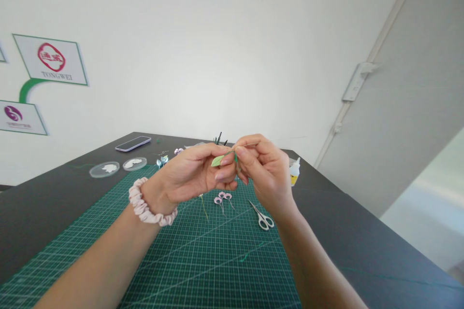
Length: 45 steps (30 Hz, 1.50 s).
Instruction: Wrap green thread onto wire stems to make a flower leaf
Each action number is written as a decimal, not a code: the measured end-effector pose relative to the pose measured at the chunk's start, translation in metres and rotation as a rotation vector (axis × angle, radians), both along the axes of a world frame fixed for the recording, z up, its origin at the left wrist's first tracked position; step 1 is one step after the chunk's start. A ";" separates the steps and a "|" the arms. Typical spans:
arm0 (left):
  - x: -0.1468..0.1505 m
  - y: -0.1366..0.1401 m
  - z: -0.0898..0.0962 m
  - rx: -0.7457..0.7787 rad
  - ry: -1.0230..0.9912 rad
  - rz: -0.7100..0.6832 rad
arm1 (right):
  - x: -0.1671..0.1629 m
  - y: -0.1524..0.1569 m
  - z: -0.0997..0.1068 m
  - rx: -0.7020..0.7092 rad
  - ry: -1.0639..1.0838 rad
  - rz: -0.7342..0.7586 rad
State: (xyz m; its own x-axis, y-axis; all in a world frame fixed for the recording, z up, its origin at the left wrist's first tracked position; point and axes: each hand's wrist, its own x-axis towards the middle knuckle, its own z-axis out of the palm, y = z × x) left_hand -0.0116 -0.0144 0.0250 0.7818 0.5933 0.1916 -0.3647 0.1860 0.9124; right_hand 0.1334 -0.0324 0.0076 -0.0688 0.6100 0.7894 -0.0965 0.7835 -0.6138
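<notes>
Above the green cutting mat [203,256] both of my hands meet, with their fingertips almost touching. My left hand [197,169] pinches a small light green leaf [217,161] by its thin stem. My right hand [263,164] grips the far end of that stem, a fine wire [250,145], between thumb and forefinger. A bit of darker green thread or tape shows between the hands; its exact form is hidden by the fingers. Beneath them on the mat lie several pink petal loops on wires [222,197]. White-handled scissors [264,221] rest close to my right wrist.
Two clear dishes [105,169] with white pieces and a phone [133,144] lie at the back left. Blue flowers [162,161] sit behind my left wrist. A glue bottle [295,172] stands to the right. Green scraps [244,257] lie on the mat, with a wall behind the table.
</notes>
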 end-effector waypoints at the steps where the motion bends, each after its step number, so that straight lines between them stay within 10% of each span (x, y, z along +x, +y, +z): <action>1: 0.000 0.000 0.000 0.014 0.007 0.014 | 0.000 0.000 0.000 -0.013 0.004 0.001; 25: 0.008 -0.002 -0.001 0.736 0.148 0.638 | -0.001 0.008 0.000 -0.145 0.080 0.035; 45: 0.002 0.003 0.000 0.029 -0.024 0.040 | -0.001 0.002 -0.002 0.002 0.021 0.122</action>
State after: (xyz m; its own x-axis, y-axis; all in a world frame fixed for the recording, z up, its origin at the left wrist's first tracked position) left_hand -0.0098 -0.0116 0.0245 0.7527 0.6180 0.2271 -0.3930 0.1449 0.9081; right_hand 0.1329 -0.0302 0.0052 -0.1259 0.5967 0.7925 -0.2043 0.7662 -0.6093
